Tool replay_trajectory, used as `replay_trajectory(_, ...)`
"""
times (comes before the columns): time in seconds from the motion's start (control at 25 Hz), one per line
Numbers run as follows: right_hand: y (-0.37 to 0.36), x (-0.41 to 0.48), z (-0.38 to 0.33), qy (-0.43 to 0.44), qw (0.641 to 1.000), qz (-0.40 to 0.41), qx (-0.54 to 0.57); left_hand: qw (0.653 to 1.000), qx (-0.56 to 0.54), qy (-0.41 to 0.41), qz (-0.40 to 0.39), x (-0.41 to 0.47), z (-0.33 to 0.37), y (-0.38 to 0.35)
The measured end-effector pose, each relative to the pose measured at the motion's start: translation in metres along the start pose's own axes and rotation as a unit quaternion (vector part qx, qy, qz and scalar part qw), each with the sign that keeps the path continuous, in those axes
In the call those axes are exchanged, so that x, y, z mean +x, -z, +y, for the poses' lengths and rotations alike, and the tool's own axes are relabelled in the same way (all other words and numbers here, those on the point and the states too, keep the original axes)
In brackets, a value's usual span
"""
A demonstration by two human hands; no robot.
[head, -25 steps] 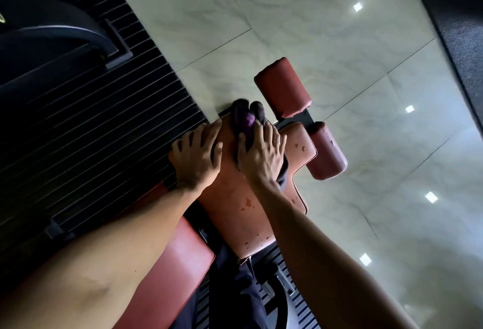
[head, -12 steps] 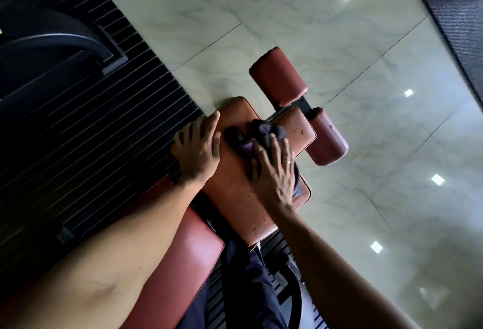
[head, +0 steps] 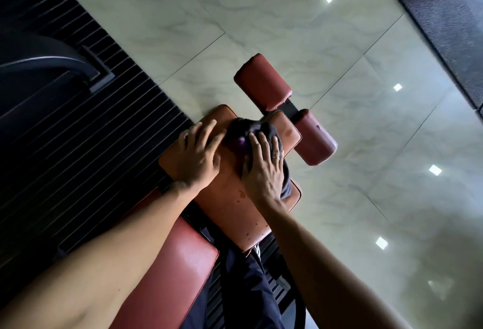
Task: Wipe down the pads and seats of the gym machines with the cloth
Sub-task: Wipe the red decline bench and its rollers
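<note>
While right hand (head: 264,171) presses one cloth (head: 257,127), left hand (head: 200,158) rests flat.

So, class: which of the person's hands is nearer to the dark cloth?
The right. The right hand presses flat on top of the cloth. The left hand lies on the seat pad, just to the cloth's left.

Reaches in from 7 and 5 o'clock, forearms (head: 125,245) bare; lays left hand (head: 198,158) flat, fingers spread; presses right hand (head: 264,171) down, fingers straight (ring (head: 277,156) on one).
</note>
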State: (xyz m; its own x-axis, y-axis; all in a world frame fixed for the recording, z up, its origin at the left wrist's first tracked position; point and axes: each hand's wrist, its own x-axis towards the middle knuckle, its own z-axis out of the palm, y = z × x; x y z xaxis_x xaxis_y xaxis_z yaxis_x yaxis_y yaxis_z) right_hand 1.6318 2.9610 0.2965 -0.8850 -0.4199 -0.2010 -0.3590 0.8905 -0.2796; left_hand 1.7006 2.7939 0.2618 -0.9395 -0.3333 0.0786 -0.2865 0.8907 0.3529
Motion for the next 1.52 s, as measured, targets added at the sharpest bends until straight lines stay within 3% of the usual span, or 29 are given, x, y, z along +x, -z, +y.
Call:
replay_trajectory(0.12, 0.010, 0.014, 0.023, -0.033, 0.999, -0.004, -0.004, 0.999, -0.013, -0.036, -0.017, 0.011, 0.015, -0.001)
replay_trajectory(0.36, 0.014, 0.055, 0.006, -0.189, 0.978, 0.028, 0.089, 0.994, -0.002, -0.105, -0.039, 0.037, 0.033, -0.011)
replay_trajectory(0.52, 0.004, 0.001, 0.002, -0.157, 0.984, 0.001, 0.087, 0.993, 0.001, -0.107, -0.044, 0.052, 0.047, -0.024)
replay_trajectory(0.8, 0.012, 0.072, 0.021, -0.163, 0.985, 0.007, 0.051, 0.992, 0.049, -0.109, -0.041, 0.047, 0.048, -0.029)
replay_trajectory(1.12, 0.035, 0.128, 0.045, -0.071, 0.997, -0.001, 0.026, 0.990, 0.066, -0.107, -0.056, 0.050, 0.050, -0.030)
replay_trajectory(1.32, 0.029, 0.061, 0.081, -0.154, 0.978, 0.057, 0.126, 0.992, 0.054, -0.108, -0.043, 0.051, 0.049, -0.031)
replay_trajectory(1.52, 0.022, 0.079, 0.061, -0.254, 0.949, 0.069, 0.171, 0.992, 0.043, -0.115, -0.025, 0.050, 0.049, -0.033)
